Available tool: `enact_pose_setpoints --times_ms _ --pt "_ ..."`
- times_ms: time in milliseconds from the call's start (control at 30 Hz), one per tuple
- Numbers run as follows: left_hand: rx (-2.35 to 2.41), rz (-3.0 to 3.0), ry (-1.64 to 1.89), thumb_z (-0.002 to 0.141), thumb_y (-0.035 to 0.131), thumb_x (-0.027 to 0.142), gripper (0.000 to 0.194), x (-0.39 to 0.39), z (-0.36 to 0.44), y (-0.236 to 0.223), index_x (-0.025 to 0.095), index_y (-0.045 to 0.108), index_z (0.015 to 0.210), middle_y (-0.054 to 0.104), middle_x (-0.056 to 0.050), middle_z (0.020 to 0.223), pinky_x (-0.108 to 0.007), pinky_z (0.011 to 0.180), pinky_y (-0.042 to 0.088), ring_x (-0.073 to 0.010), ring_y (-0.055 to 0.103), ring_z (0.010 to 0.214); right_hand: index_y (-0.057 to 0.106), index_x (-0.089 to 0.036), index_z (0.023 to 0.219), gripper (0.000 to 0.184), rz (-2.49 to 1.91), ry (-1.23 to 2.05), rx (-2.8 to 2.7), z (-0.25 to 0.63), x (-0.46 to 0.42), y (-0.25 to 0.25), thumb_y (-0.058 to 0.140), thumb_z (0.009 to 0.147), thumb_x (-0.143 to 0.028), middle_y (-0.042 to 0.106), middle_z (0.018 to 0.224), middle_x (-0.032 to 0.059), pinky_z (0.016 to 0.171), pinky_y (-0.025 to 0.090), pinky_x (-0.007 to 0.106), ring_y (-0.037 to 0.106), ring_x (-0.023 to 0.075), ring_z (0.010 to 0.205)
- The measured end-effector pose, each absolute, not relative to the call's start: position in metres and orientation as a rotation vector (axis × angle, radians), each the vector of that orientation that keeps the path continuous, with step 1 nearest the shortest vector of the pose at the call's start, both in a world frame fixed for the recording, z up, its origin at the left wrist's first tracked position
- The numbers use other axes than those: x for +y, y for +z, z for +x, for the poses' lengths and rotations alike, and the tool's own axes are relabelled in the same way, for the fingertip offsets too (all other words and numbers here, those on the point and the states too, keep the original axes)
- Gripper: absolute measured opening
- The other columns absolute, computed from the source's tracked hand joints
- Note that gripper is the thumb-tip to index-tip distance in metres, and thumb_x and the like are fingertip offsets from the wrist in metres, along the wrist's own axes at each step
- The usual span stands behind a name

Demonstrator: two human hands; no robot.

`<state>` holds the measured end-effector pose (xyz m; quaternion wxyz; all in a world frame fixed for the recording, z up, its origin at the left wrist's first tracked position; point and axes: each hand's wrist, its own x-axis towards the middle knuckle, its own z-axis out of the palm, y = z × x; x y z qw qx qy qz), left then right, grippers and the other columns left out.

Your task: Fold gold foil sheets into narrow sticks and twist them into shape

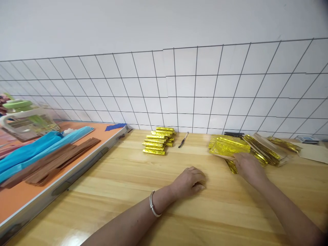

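The left forearm (125, 218) rises bare from the bottom edge, left of centre, slanting up to the left grip (189, 181) just right of lower centre, back of the hand upward, fingers loosely curled. The right forearm (289, 210) slants in from the lower right corner; the right grip (249, 167) points leftward, knuckles up (its finger closure is unclear).

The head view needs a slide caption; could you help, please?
Over a wooden table, the right hand touches gold foil, left hand loosely curled.
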<state>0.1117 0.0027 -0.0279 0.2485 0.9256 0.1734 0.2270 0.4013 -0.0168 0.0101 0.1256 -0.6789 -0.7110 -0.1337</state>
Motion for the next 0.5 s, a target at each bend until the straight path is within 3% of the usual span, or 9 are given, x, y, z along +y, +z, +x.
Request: enact_pose_setpoints --times_ms 100,200,300,400,500 --pt "0.514 2.380 0.736 0.081 0.060 0.034 0.041 0.005 0.109 -0.030 0.021 0.050 0.119 0.053 -0.010 0.123 -0.038 0.100 0.034 -0.0220 0.046 0.117 0.060 -0.017 0.080 0.022 -1.953 -0.498 -2.028 0.391 -0.027 0.038 0.038 0.084 -0.021 0.062 0.085 0.0138 0.080 0.037 0.043 0.053 0.0296 0.089" --pt "0.688 2.123 0.920 0.073 0.068 0.040 0.080 0.011 0.103 -0.032 0.025 0.024 0.139 0.024 -0.013 0.145 -0.041 0.101 0.034 -0.0257 0.030 0.130 0.058 -0.021 0.092 0.022 -1.738 -0.368 -1.977 0.370 -0.046 0.067 0.040 0.086 -0.031 0.062 0.098 0.0093 0.082 0.040 0.040 0.053 0.0279 0.096" --pt "0.740 1.871 0.985 0.070 0.069 0.049 0.097 0.019 0.096 -0.029 0.029 0.007 0.143 0.011 -0.014 0.149 -0.044 0.099 0.036 -0.0281 0.024 0.133 0.058 -0.025 0.092 0.022 -1.664 0.219 -1.874 0.347 -0.064 0.086 0.045 0.085 -0.041 0.063 0.089 0.0026 0.061 0.044 0.031 0.058 0.0218 0.079" --pt "0.699 1.713 1.010 0.071 0.062 0.060 0.098 0.026 0.088 -0.021 0.030 0.003 0.143 0.009 -0.014 0.150 -0.046 0.099 0.036 -0.0308 0.023 0.134 0.057 -0.022 0.087 0.024 -1.477 0.897 -1.791 0.332 -0.070 0.088 0.047 0.085 -0.044 0.062 0.080 0.0000 0.061 0.044 0.029 0.058 0.0179 0.072" --pt "0.611 1.564 1.000 0.071 0.063 0.058 0.094 0.028 0.082 -0.010 0.030 0.009 0.143 0.017 -0.013 0.149 -0.043 0.095 0.041 -0.0300 0.033 0.130 0.055 -0.019 0.086 0.027 -1.288 1.256 -1.681 0.328 -0.064 0.078 0.051 0.083 -0.045 0.061 0.080 0.0003 0.065 0.044 0.028 0.058 0.0165 0.073"
